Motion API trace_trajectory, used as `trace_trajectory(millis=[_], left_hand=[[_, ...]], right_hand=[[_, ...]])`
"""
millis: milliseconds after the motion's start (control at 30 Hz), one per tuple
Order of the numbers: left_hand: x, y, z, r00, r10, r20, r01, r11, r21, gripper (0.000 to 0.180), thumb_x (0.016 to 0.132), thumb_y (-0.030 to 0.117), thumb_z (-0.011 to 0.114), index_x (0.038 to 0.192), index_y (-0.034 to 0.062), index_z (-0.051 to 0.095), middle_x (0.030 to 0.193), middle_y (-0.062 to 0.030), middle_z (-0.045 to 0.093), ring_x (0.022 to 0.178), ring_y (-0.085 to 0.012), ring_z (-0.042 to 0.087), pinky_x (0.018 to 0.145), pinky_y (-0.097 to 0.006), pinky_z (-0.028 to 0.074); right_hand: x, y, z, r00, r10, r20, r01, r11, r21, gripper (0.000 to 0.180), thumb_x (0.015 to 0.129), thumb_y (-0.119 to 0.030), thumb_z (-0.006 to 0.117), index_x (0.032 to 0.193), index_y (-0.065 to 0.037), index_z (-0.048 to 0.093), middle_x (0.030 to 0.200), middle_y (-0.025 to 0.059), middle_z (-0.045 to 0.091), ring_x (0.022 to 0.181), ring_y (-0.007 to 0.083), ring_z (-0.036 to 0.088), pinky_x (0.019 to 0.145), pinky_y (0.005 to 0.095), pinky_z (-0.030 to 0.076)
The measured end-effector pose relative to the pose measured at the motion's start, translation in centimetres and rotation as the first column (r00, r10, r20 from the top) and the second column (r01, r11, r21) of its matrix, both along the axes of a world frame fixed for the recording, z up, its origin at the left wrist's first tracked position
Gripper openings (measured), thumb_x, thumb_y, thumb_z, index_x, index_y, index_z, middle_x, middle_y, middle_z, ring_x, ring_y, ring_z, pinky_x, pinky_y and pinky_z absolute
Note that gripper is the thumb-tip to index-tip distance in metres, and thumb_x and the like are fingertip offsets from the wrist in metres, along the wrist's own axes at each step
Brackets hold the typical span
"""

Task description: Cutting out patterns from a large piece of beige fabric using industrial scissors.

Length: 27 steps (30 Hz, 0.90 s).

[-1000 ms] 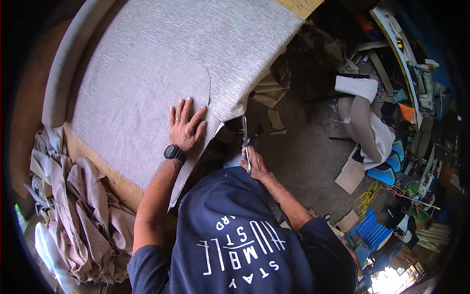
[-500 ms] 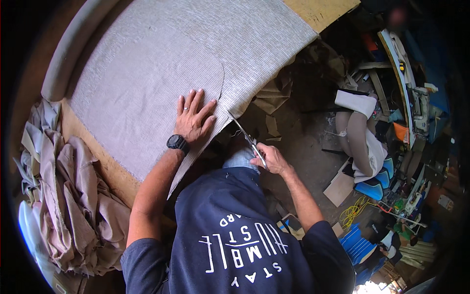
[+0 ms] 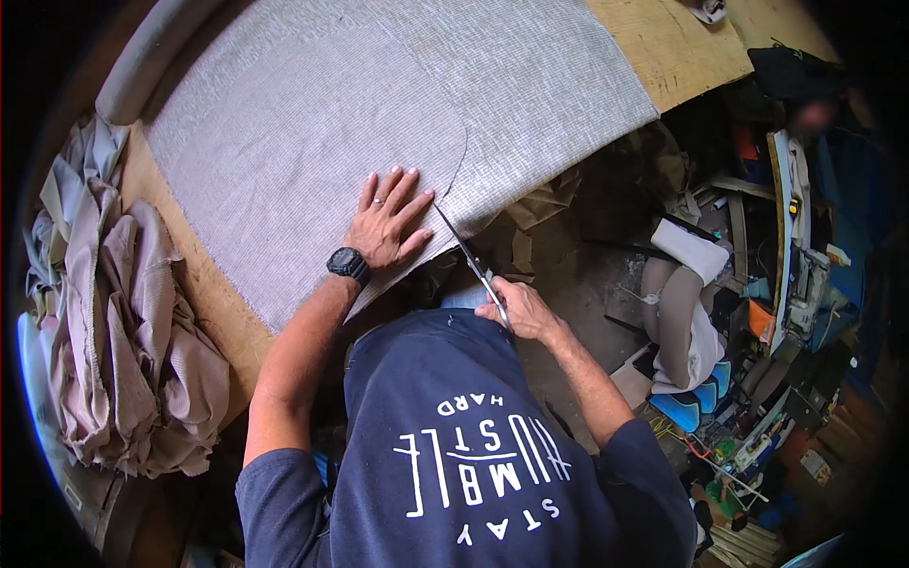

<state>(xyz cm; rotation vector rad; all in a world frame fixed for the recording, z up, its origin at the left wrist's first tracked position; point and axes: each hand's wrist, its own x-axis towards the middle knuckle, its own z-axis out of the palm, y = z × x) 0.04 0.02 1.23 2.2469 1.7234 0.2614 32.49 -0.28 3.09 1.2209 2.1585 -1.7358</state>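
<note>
Grey cloth lay on the table, left hand rested flat on the cloth, right hand gripped scissors at the cloth's edge, crumpled fabric left of the cloth, padded furniture to its right.

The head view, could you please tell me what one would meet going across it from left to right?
Crumpled cloth, left hand, scissor blades, right hand, white pad, orange item.

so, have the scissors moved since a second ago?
Yes: scissors went left against the table; tip was off the cloth, now at it, beside the left hand.
</note>
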Motion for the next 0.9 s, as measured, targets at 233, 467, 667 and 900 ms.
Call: trace_trajectory(millis=[233,467,667,900], left_hand=[[-0.1,0.0,-0.3,1.000,0.005,-0.023,-0.005,1.000,-0.006,0.061,0.098,0.054,0.052,0.150,0.0229,0.047,0.163,-0.0101,0.033,0.153,-0.0314,0.025,0.125,-0.054,0.013],[0.1,0.2,-0.2,1.000,0.011,0.008,-0.011,1.000,-0.003,0.064,0.097,0.052,0.055,0.150,0.0175,0.047,0.161,-0.0110,0.037,0.151,-0.0314,0.028,0.125,-0.054,0.014],[0.1,0.3,-0.4,0.998,0.031,0.058,-0.032,0.999,0.020,0.071,0.095,0.050,0.058,0.148,0.0048,0.046,0.159,-0.0119,0.040,0.151,-0.0310,0.030,0.125,-0.053,0.015],[0.0,0.2,-0.5,0.996,0.028,0.080,-0.032,0.998,0.049,0.071,0.095,0.048,0.059,0.149,0.0042,0.045,0.159,-0.0122,0.040,0.151,-0.0307,0.031,0.125,-0.053,0.015]], right_hand=[[-0.2,0.0,1.9,0.996,-0.076,0.054,0.075,0.997,0.022,0.057,0.086,-0.054,0.075,0.083,0.000,0.057,0.071,0.0220,0.062,0.067,0.0421,0.062,0.063,0.0484,0.047],[-1.6,-0.1,3.3,0.989,-0.087,0.117,0.074,0.991,0.111,0.059,0.085,-0.057,0.075,0.084,-0.001,0.059,0.070,0.0212,0.064,0.069,0.0424,0.066,0.065,0.0495,0.051],[-3.7,0.4,3.2,0.981,-0.142,0.132,0.121,0.980,0.158,0.063,0.083,-0.060,0.075,0.083,0.001,0.059,0.071,0.0216,0.064,0.075,0.0430,0.067,0.068,0.0512,0.051],[-3.3,-0.7,1.7,0.976,-0.213,0.045,0.203,0.965,0.167,0.056,0.086,-0.053,0.075,0.083,0.001,0.059,0.070,0.0232,0.066,0.069,0.0438,0.066,0.065,0.0517,0.051]])
